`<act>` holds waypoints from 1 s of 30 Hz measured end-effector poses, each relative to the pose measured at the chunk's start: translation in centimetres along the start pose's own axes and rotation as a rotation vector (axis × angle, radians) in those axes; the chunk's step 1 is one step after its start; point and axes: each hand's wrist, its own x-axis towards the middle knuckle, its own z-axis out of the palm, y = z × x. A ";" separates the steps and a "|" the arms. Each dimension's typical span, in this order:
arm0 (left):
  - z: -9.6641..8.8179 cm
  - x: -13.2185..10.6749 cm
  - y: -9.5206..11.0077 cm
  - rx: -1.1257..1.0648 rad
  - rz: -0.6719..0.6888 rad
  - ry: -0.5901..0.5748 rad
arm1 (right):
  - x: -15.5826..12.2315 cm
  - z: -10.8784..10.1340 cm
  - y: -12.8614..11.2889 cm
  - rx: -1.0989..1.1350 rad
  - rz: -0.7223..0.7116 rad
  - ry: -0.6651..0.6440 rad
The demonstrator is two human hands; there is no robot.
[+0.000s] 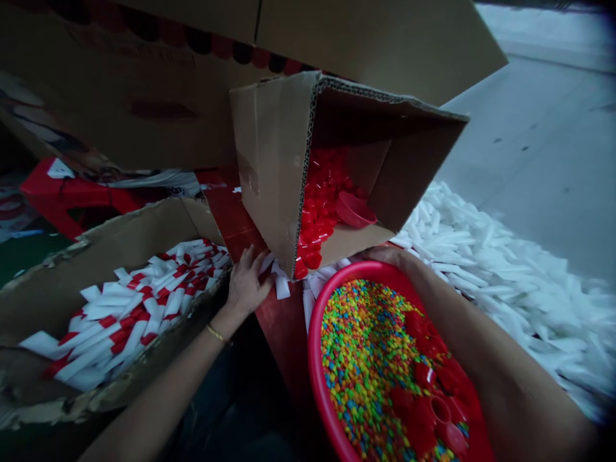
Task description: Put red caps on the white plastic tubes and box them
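A cardboard box [272,160] lies tipped on its side, its open mouth facing me, with several red plastic caps [317,212] and a red scoop [355,209] inside. My left hand [246,282] rests against the box's lower left corner, fingers spread flat. My right hand [385,255] reaches under the box's front flap; its fingers are hidden. Below sits a red basin [317,359] filled with small multicoloured candies [366,346] and a few red caps [428,398].
A low cardboard tray [158,221] at left holds several red-and-white tubes [129,308]. A heap of white tubes [486,263] spreads at right on the grey floor [543,147]. Large cardboard sheets [144,83] stand behind, with a red stool [62,192] at far left.
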 end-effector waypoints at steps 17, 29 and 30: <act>0.5 -5.6 6.1 0.080 0.111 -0.251 | -18.0 2.9 -7.4 -0.425 0.165 0.373; 0.6 -2.1 0.1 -0.063 0.578 -0.359 | -25.5 8.1 -7.3 -0.155 -0.137 -0.072; 0.6 -1.8 0.2 -0.053 0.606 -0.349 | -25.4 8.2 -7.2 -0.166 -0.148 -0.058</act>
